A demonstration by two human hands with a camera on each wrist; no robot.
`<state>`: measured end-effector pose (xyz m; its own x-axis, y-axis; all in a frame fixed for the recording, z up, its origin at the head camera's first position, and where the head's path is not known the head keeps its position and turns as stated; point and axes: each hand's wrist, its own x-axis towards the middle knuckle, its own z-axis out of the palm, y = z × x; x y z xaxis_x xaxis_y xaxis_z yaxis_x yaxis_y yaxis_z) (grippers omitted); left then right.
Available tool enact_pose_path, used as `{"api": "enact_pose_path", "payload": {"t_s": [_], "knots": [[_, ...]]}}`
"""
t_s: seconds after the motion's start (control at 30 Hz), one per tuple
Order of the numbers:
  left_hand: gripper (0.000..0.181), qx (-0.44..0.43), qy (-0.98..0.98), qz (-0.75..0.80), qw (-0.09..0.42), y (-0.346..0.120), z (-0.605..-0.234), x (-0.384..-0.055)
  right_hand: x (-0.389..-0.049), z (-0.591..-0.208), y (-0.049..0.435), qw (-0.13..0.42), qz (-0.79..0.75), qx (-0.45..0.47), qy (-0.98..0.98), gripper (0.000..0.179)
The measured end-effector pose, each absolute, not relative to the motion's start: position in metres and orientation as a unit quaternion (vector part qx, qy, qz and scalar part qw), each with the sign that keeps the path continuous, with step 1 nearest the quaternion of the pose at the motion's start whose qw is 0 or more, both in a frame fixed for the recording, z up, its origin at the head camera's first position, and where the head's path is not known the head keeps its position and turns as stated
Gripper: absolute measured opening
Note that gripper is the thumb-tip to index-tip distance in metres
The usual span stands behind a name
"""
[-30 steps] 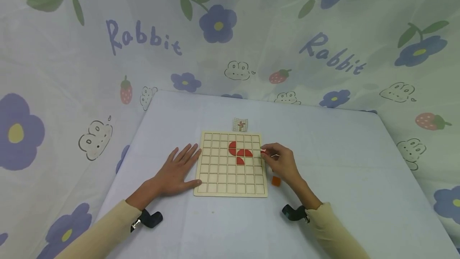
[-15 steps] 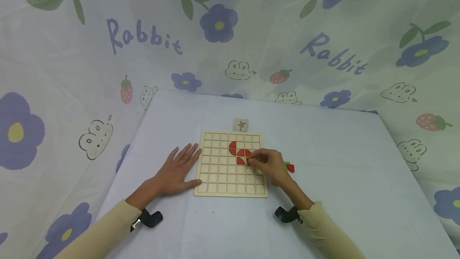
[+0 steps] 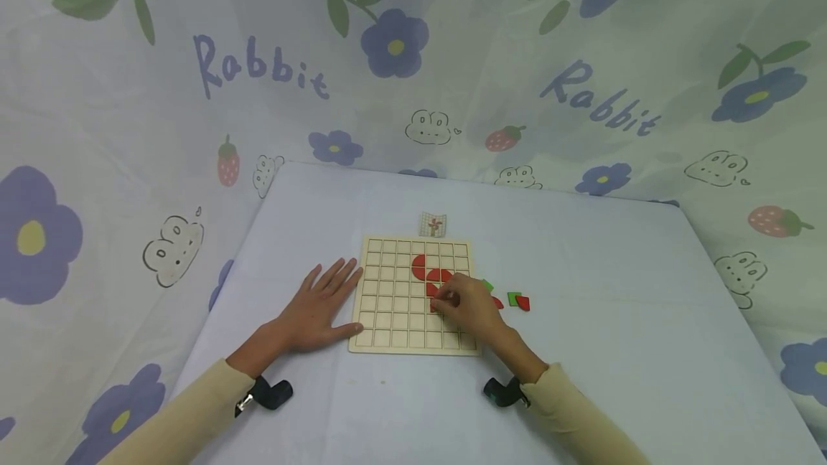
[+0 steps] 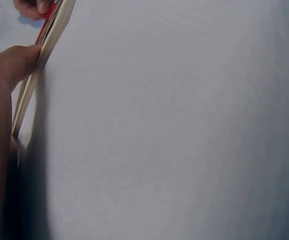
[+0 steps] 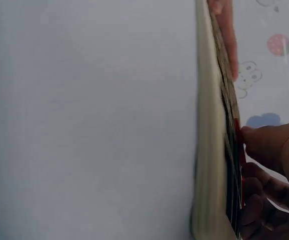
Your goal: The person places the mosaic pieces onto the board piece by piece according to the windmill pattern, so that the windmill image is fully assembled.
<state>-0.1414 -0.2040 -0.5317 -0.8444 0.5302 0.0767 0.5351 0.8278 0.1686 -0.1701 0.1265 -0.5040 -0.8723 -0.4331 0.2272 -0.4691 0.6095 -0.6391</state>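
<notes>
Flower-printed cloth point(image 3: 258, 13) rises behind a white table point(image 3: 614, 250), where the right grip point(image 3: 470, 302) pinches a small red piece point(image 3: 433, 306) at a gridded wooden board point(image 3: 382, 323).

Whether the pinched piece touches the board I cannot tell; just beyond it lies a red quarter-round point(image 3: 431, 290), with a red half-round shape point(image 3: 439, 275) past that and another red shape point(image 3: 418, 266) farther off to the left. Well beyond the right grip, past the board's far edge, rests a small picture card point(image 3: 433, 224). Near its right side lie a partly hidden red piece point(image 3: 497, 303) and a green piece point(image 3: 487, 285); farther right, a green square point(image 3: 513, 298) sits against a red piece. Across the board, the left grip point(image 3: 316, 313) holds nothing, fingers spread, thumb touching the board's edge.
</notes>
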Motion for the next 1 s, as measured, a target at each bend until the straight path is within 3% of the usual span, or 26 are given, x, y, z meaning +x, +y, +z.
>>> {"api": "enact_pose_path", "payload": {"t_s": [0.3,0.6,1.0], "knots": [[0.097,-0.284,-0.954,-0.096,0.018,-0.204,-0.528,-0.142,-0.169,-0.499,0.132,0.032,0.313,0.311,-0.897,0.016],[0.097,-0.279,-0.955,-0.103,0.011,-0.204,-0.525,-0.142,-0.175,-0.503,0.129,0.053,0.266,0.377,-0.885,0.012],[0.097,-0.276,-0.955,-0.107,0.004,-0.203,-0.527,-0.14,-0.167,-0.502,0.143,0.056,0.282,0.365,-0.886,0.011]]}}
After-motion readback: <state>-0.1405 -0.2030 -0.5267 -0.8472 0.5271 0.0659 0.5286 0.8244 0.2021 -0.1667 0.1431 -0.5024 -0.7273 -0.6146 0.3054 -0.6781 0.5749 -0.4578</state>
